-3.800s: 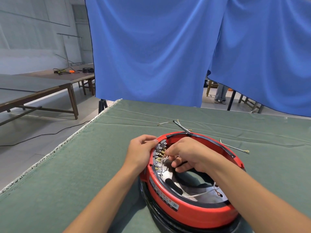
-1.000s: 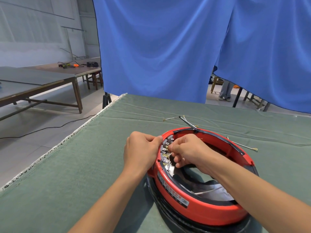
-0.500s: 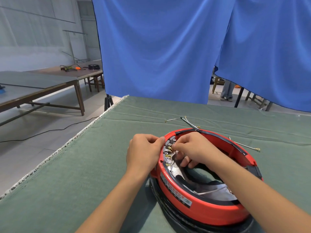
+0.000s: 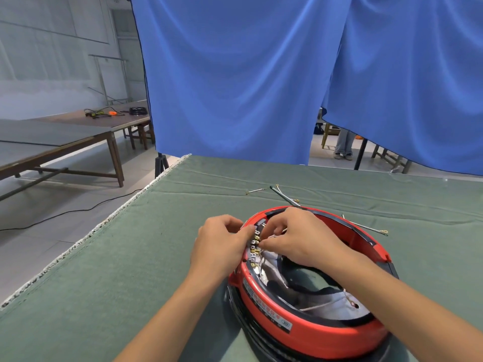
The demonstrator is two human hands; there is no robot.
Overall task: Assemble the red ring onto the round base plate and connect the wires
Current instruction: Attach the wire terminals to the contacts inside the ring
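Observation:
The red ring [image 4: 313, 333] sits on the black round base plate [image 4: 251, 333] on the green cloth. A row of small brass terminals [image 4: 254, 248] runs along the ring's inner left wall. My left hand [image 4: 218, 242] grips the ring's outer left rim beside the terminals. My right hand [image 4: 298, 237] reaches inside the ring, with its fingertips pinched on a thin white wire at the terminals. Another white wire with a ring lug [image 4: 349, 301] lies on the silvery inner plate [image 4: 339, 305].
Loose wires with ring lugs lie on the green cloth behind the ring: one [image 4: 254, 191] at the back, a dark one [image 4: 283, 195] and one [image 4: 371, 228] to the right. The table's left edge [image 4: 86, 233] is near. Blue curtains [image 4: 235, 74] hang behind; a person's legs [image 4: 343, 143] stand beyond.
My right hand's fingers have shifted slightly up along the terminal row, still pinching the wire. My left hand keeps its hold on the rim. The view has tilted a little.

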